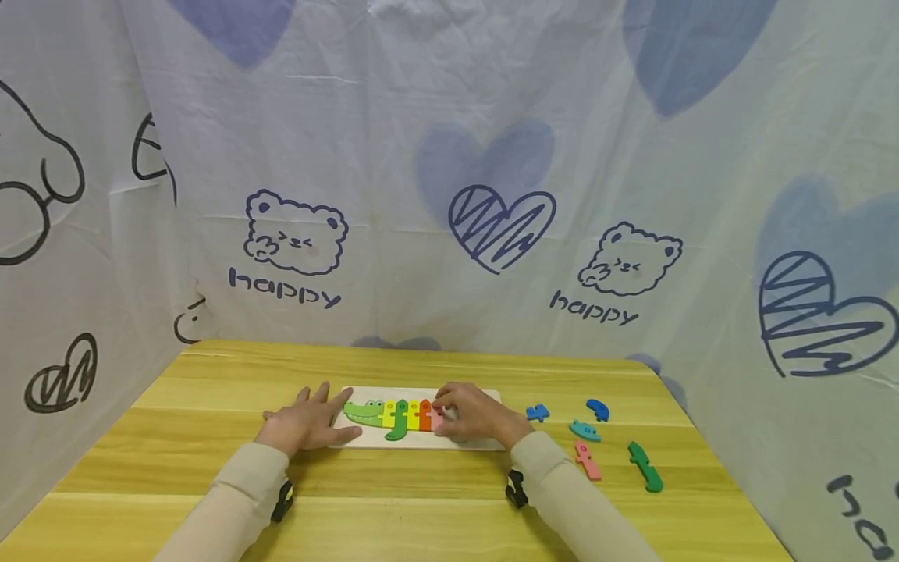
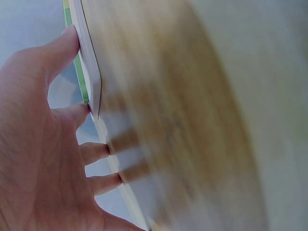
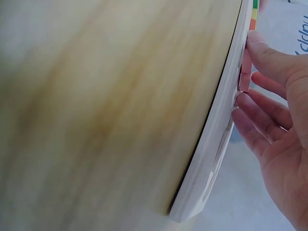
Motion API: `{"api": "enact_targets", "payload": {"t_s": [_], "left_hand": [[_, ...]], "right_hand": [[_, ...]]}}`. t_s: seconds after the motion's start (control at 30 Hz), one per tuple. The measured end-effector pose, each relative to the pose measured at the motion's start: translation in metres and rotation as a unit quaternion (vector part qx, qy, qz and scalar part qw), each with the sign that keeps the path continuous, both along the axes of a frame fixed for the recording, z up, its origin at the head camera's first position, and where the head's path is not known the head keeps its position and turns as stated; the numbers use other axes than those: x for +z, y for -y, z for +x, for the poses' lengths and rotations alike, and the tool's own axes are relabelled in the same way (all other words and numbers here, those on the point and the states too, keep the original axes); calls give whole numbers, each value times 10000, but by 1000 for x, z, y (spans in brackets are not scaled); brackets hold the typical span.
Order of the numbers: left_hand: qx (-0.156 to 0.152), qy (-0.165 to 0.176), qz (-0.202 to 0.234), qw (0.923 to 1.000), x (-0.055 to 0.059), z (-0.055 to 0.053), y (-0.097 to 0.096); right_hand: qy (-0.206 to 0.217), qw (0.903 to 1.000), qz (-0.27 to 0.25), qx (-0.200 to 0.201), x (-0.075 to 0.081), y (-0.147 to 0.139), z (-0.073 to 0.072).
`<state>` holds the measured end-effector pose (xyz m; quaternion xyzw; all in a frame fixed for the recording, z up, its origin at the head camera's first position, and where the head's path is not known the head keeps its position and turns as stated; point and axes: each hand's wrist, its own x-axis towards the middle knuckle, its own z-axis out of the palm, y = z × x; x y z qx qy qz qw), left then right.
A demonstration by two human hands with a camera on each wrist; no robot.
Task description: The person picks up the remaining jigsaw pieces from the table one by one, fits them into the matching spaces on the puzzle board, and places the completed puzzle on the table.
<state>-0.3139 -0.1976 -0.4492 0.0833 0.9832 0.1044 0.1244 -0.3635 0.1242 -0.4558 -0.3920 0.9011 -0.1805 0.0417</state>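
A pale wooden puzzle board [image 1: 421, 442] lies on the table, with a crocodile of coloured pieces set in it. Its green head [image 1: 364, 412] is at the left, then yellow, green and orange pieces run to the right. My left hand [image 1: 302, 421] rests at the board's left end, fingers spread, with thumb and index fingertip at its edge in the left wrist view. With thumb and fingertips my right hand [image 1: 474, 414] pinches a pink puzzle piece [image 3: 245, 79] beside the orange one. That hand covers part of the board's right side.
Right of the board lie loose pieces: a light blue one [image 1: 537, 412], a dark blue curved one [image 1: 598, 409], a teal one [image 1: 585, 430], a pink one [image 1: 588, 460] and a long green one [image 1: 644, 467]. A printed white curtain [image 1: 393, 304] hangs behind the wooden table [image 1: 393, 515].
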Motion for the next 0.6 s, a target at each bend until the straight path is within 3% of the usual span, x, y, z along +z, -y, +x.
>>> {"api": "enact_targets", "payload": {"t_s": [0.6], "left_hand": [[-23, 5, -37, 10000, 0, 0, 0]], "right_hand": [[11, 9998, 205, -74, 1, -2, -1]]}}
